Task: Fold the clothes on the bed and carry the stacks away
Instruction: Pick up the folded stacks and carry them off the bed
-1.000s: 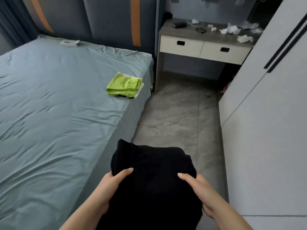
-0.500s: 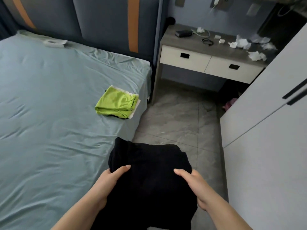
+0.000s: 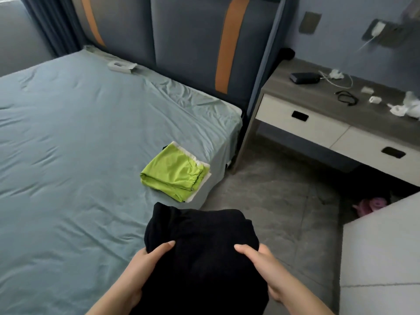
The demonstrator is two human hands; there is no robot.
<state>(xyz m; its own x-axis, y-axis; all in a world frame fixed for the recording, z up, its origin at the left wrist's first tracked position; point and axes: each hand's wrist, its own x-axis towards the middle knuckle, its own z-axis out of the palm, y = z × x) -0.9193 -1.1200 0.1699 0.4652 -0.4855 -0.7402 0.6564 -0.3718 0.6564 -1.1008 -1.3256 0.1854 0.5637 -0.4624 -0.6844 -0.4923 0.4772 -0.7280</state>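
Note:
A folded stack of black clothes (image 3: pixel 200 253) is held in front of me, over the bed's right edge and the floor. My left hand (image 3: pixel 145 267) grips its left side with the thumb on top. On its right side my right hand (image 3: pixel 263 267) holds it the same way; the fingers of both hands are hidden underneath. A smaller folded stack, lime green (image 3: pixel 172 173) on top of a white piece, lies on the blue-grey bed (image 3: pixel 68 155) near its right edge, just beyond the black stack.
A small white object (image 3: pixel 121 65) lies at the head of the bed by the padded headboard (image 3: pixel 193 42). A desk with two drawers (image 3: pixel 318 123) holds cables and tissues. A white wardrobe (image 3: pixel 381 258) stands at right, grey tiled floor (image 3: pixel 272 196) between.
The view has swung left and tilted, bringing the green stack closer to the black one. Both hands keep the same hold on the black stack.

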